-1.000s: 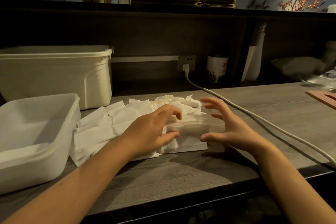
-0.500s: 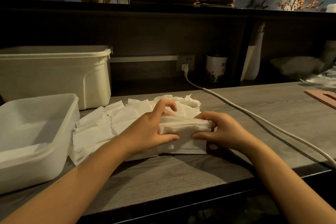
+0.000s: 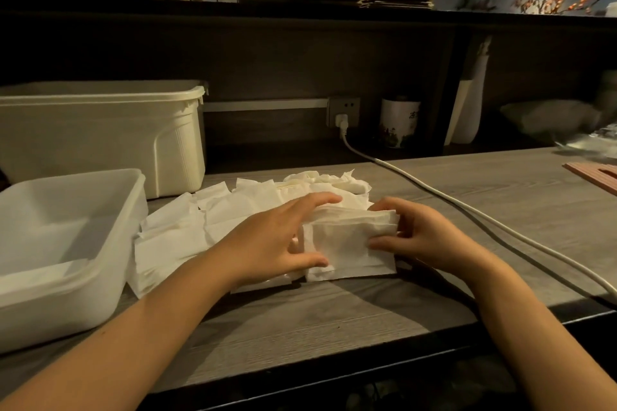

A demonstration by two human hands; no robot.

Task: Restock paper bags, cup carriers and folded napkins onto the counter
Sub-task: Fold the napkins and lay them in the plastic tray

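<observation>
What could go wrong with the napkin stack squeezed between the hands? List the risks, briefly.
1. The napkin stack is pinched only at its two ends by the left hand and right hand. The thin sheets could sag or fan out when lifted.
2. The loose napkins lie right against it and might drag along.
3. The white cable crosses the counter just right of the right hand, so a sideways move could snag it.

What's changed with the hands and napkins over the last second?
The right hand moved left from open air and took hold of the right end of the napkin stack. The left hand kept hold of the left end, fingers now flatter across the top. The loose napkins, shallow tub, tall tub and cable stayed put.
</observation>
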